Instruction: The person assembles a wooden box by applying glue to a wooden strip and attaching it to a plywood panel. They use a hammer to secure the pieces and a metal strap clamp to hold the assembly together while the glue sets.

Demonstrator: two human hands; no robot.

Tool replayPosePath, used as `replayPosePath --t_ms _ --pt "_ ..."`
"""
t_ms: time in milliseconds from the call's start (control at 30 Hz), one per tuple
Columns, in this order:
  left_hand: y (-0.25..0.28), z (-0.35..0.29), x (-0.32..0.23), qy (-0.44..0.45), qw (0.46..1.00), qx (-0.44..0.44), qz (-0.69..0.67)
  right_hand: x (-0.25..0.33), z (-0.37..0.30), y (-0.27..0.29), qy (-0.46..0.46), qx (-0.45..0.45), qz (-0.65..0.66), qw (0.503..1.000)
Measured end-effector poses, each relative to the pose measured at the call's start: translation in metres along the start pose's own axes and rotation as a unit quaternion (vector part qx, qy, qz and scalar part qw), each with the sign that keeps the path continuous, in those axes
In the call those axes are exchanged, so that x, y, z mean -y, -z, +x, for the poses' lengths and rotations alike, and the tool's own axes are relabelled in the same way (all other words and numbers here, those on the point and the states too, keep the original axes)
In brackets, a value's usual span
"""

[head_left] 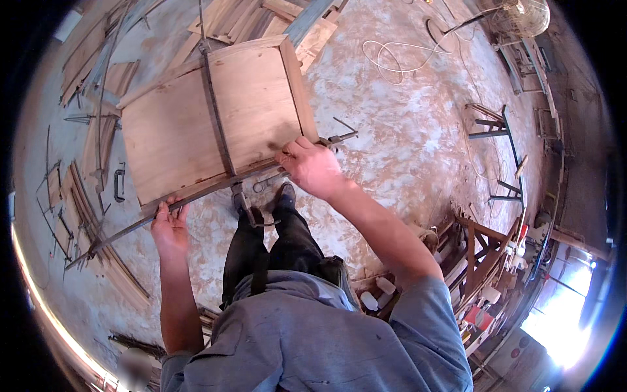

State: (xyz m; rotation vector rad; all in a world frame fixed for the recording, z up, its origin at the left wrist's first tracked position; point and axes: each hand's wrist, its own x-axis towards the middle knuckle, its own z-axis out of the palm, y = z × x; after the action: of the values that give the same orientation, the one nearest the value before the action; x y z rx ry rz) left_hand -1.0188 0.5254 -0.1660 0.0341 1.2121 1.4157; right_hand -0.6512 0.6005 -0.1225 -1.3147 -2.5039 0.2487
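A framed wooden panel (pixel 171 130) lies in front of me, with pale sheet wood inside a narrow wooden border. One long metal bar clamp (pixel 130 229) runs along its near edge and sticks out past both ends. A second bar clamp (pixel 212 98) crosses over the panel, its screw handle hanging toward my legs. My left hand (pixel 171 232) is closed around the near-edge bar by the panel's left corner. Near the right corner, my right hand (pixel 312 168) has its fingers curled at the panel's near edge; what lies under them is hidden.
Wooden boards (pixel 241 23) are piled beyond the panel. A black C-clamp (pixel 119 185), more bar clamps and wood strips (pixel 111 255) lie on the left floor. At right are a metal stand (pixel 513 157), a fan (pixel 526 16) with its white cord, and a cluttered wooden rack (pixel 473 258).
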Motion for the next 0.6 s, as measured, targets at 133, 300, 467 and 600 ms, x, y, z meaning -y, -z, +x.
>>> replayPosePath --t_ms 133,300,467,600 --pt "0.005 0.001 0.004 -0.020 1.000 -0.009 0.011 -0.015 -0.015 0.033 -0.110 -0.073 0.121 0.984" --pt "0.004 -0.028 0.017 -0.106 0.989 0.065 0.082 -0.087 -0.082 0.049 -0.308 -0.054 0.118 0.942" --pt "-0.076 -0.087 0.007 -0.133 0.991 -0.001 0.033 -0.013 -0.045 0.122 -0.378 0.058 0.378 0.843" --pt "-0.077 -0.136 0.002 -0.192 0.978 0.001 0.078 0.015 -0.024 0.115 -0.332 0.233 0.436 0.803"
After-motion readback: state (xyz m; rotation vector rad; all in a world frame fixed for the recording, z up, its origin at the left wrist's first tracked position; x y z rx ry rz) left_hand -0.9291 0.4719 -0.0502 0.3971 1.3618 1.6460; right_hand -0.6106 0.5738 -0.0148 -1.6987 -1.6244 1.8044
